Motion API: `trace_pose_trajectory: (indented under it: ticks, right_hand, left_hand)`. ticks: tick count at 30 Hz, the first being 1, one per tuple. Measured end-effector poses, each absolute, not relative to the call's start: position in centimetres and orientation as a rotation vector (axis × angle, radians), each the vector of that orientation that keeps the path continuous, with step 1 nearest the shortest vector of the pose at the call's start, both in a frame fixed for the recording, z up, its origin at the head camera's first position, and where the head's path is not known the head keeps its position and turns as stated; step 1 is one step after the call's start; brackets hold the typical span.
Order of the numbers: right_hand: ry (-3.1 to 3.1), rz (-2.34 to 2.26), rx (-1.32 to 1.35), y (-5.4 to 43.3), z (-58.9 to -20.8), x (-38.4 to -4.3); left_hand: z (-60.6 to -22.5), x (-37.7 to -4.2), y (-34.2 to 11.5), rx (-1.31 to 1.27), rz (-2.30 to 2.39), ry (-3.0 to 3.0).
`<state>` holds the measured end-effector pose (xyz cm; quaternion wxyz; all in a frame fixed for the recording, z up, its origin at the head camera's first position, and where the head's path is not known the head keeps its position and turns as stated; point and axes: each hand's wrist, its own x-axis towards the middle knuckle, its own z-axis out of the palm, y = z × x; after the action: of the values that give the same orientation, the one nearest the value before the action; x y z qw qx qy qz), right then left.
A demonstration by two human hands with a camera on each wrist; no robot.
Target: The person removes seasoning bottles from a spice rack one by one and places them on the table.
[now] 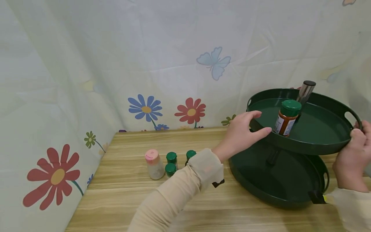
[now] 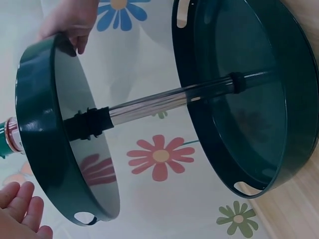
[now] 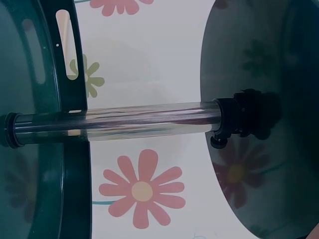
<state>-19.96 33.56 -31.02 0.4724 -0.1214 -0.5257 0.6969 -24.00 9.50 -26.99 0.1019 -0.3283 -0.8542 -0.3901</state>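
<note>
A dark green two-tier round tray stand stands at the right in the head view. Its upper tray [image 1: 321, 124] sits on a metal pole [image 3: 149, 119] above the lower tray [image 1: 275, 185]. My right hand [image 1: 352, 158] grips the upper tray at its right handle. On the other side, my left hand [image 1: 239, 133] is at the near-left rim, thumb and fingers spread apart; the left wrist view shows its fingers [image 2: 22, 209] holding nothing. A green-capped spice jar [image 1: 285, 120] with reddish contents stands in the upper tray beside the pole, close to the near rim.
Left on the wooden table [image 1: 130, 199] stand a pink-capped shaker [image 1: 155, 166] and several small green-capped jars [image 1: 171, 158], partly hidden by the left sleeve. A flower-patterned curtain [image 1: 162, 48] hangs behind. A black collar [image 3: 244, 114] joins pole and upper tray.
</note>
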Motion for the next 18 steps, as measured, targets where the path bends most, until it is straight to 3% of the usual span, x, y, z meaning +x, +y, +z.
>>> trace_pose_trajectory:
  ticks: [18]
  right_hand:
    - [-1.294,1.72,-0.319,33.5,-31.1,-19.9]
  left_hand:
    - [-25.7,-24.3,12.6,-0.922,-0.837,-2.678]
